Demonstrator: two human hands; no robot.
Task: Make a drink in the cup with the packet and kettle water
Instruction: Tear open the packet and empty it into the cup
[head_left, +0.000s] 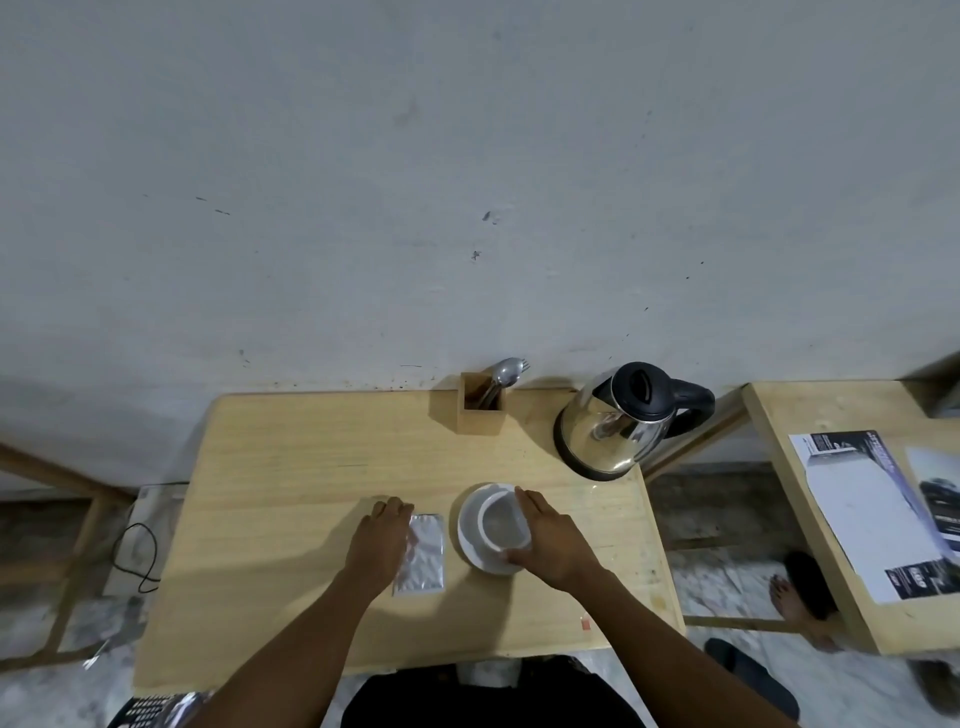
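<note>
A white cup (500, 525) stands on a white saucer (470, 530) near the middle of the wooden table (291, 467). My right hand (548, 543) wraps the cup's right side, thumb at its near rim. Left of the saucer a silver packet (426, 558) lies flat on the table. My left hand (382, 540) rests palm down over the packet's left edge, fingers spread forward. The steel kettle (618, 421) with a black lid and handle stands at the back right corner.
A wooden holder (480, 410) with a spoon and fork stands at the back edge by the wall. A second table (810, 415) with printed sheets is on the right. A person's foot (795, 603) shows below it. A cable (137, 556) lies left of the table.
</note>
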